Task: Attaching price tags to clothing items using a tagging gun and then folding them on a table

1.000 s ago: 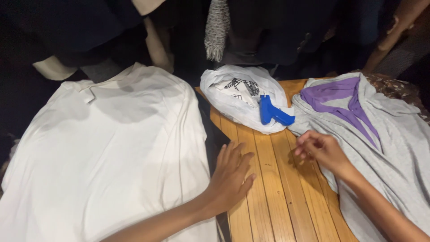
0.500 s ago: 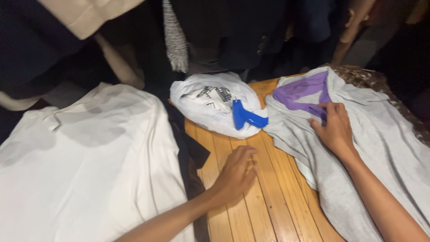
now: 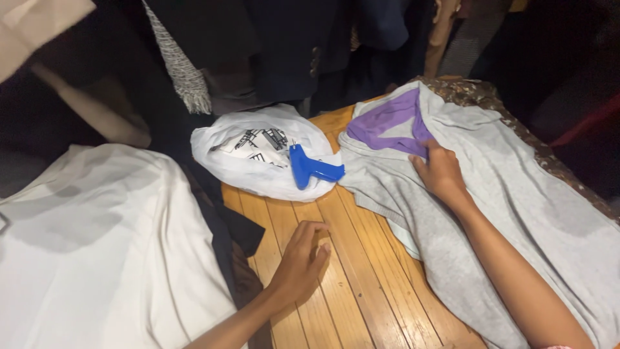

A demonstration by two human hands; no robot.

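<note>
Resting flat on the grey shirt (image 3: 516, 194), right hand (image 3: 442, 173) sits just below its purple collar (image 3: 387, 123), gripping nothing; left hand (image 3: 300, 262) lies loose on the wooden table (image 3: 361, 271), empty; blue tagging gun (image 3: 310, 168) up between them, closer to the left.

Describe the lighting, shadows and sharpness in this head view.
Head view: a light from the camera side brightens the wooden table, white shirt and grey shirt, while the hanging clothes behind fall into darkness; the left hand casts a soft shadow; the right hand and blue tool look reasonably sharp.
</note>
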